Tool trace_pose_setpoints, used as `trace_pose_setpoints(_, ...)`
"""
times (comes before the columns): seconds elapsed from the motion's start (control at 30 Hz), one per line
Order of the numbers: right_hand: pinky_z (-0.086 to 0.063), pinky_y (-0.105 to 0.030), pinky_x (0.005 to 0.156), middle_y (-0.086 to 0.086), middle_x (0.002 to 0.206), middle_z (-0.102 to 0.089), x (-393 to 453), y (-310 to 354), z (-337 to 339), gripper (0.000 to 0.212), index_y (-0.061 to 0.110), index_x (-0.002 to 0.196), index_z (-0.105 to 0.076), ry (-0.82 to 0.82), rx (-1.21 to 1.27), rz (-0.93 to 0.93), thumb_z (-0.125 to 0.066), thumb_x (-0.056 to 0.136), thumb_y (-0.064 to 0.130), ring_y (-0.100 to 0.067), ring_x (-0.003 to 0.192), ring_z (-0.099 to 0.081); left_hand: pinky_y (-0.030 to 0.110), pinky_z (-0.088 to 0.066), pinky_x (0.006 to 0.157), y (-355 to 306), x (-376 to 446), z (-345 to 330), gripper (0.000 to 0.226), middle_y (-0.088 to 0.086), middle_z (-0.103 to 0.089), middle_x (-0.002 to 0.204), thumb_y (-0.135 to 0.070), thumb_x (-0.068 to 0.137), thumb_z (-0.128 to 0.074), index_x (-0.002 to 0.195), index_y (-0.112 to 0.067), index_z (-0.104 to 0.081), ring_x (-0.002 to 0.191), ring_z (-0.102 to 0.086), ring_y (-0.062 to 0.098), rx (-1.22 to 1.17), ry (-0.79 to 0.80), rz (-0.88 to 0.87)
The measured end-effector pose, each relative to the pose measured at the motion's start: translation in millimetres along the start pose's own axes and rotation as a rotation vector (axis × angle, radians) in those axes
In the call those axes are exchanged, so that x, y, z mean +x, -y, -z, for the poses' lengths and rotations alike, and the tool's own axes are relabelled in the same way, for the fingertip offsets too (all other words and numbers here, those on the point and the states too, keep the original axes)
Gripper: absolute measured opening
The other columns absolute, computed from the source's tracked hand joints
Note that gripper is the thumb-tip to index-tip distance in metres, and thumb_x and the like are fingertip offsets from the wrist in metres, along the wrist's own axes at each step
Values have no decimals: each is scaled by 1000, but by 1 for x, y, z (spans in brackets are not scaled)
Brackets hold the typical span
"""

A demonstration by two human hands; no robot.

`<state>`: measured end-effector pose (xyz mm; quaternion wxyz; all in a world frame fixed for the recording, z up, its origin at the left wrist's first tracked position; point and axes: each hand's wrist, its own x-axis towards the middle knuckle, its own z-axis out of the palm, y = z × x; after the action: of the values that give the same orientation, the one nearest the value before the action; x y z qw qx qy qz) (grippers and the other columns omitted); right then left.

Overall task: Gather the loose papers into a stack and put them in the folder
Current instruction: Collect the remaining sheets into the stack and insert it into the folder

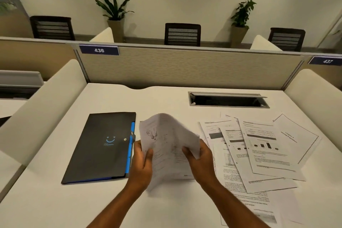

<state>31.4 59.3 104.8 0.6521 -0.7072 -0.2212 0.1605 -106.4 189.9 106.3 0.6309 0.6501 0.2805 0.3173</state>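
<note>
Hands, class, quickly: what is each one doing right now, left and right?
Left hand: holding the left edge of the lifted sheets of paper.
Right hand: holding the right edge of the same sheets.

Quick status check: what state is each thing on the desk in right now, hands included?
Folder: closed, flat on the desk, left of the hands.
Held papers: lifted off the desk, bent, gripped on both sides.
Loose papers: still spread overlapping on the right.
Left hand: gripping the held papers.
Right hand: gripping the held papers.
Cable hatch: lid open.
</note>
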Motion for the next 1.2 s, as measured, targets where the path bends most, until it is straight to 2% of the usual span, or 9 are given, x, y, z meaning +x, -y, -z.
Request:
trace_pose_setpoints(0.1, -58, -19, 68, 1, 102, -70, 3, 11, 0, 33, 21, 115, -61, -87, 88, 51, -77, 85, 19, -14, 95, -68, 38, -59, 77, -3, 3, 4, 28, -1, -57, 114, -16, 97, -51, 115, -32, -37, 106, -62, 17, -67, -124, -77)
trace_pose_setpoints(0.23, -54, -10, 69, 10, 108, -68, -6, 2, -2, 44, 27, 123, -56, -45, 29, 5, -78, 85, 18, -2, 102, -65, 22, -55, 84, 0, -5, 1, 40, -11, -52, 119, -17, 98, -46, 112, -52, -32, 111, -54, -3, 47, -89, -61)
trace_pose_setpoints(0.43, -60, -18, 68, 5, 104, -70, 3, -8, -3, 32, 21, 120, -62, -96, 6, -38, -72, 90, 21, -14, 98, -68, 35, -60, 77, 5, 5, 0, 13, 2, -54, 116, -20, 100, -38, 112, -26, -35, 106, -59, 18, 39, -71, -39)
trace_pose_setpoints(0.57, -59, -19, 66, 5, 102, -71, -1, -13, -7, 26, 31, 109, -64, -43, 0, -118, -75, 89, 21, -16, 98, -69, 20, -57, 73, 10, 2, -3, 21, -5, -54, 116, -17, 100, -39, 109, -35, -34, 108, -57, 14, 60, -15, 20)
trace_pose_setpoints(0.7, -57, -15, 62, 5, 100, -71, 5, -9, -4, 26, 24, 111, -65, -76, 15, -108, -74, 89, 15, -13, 93, -69, 29, -59, 81, 19, 0, -2, 21, -3, -54, 119, -17, 100, -40, 117, -25, -34, 110, -57, 15, 57, -37, 38)
trace_pose_setpoints(0.83, -55, -17, 62, 5, 97, -72, -4, -21, -8, 20, 33, 103, -64, -58, 2, -207, -72, 91, 19, -16, 94, -70, 20, -56, 73, 41, -6, -7, 26, -7, -51, 116, -17, 99, -43, 106, -39, -32, 112, -54, 16, 152, 24, 131)
trace_pose_setpoints(0.97, -54, -18, 56, -2, 94, -74, 0, -26, -6, 13, 21, 99, -67, -144, 93, -285, -73, 89, 15, -22, 90, -71, 23, -55, 78, 46, -7, -11, 22, -3, -51, 118, -27, 97, -47, 112, -30, -31, 111, -57, 19, 179, -72, 171)
trace_pose_setpoints(1.1, -61, -40, 73, -7, 99, -77, 2, -28, -2, 29, 19, 109, -68, -200, 313, -401, -78, 83, 10, -29, 93, -72, 40, -40, 107, 54, -6, 2, 72, -1, -35, 141, -37, 83, -68, 138, -23, -24, 127, -40, 18, 86, -319, 348)
trace_pose_setpoints(1.2, -57, -57, 89, -14, 113, -75, -3, -35, -2, 49, 17, 125, -64, -140, 534, -486, -79, 80, 7, -37, 104, -71, 45, -43, 103, 55, -7, 4, 64, -2, -57, 131, -34, 81, -69, 137, -22, -39, 119, -55, 19, -256, -193, 502)
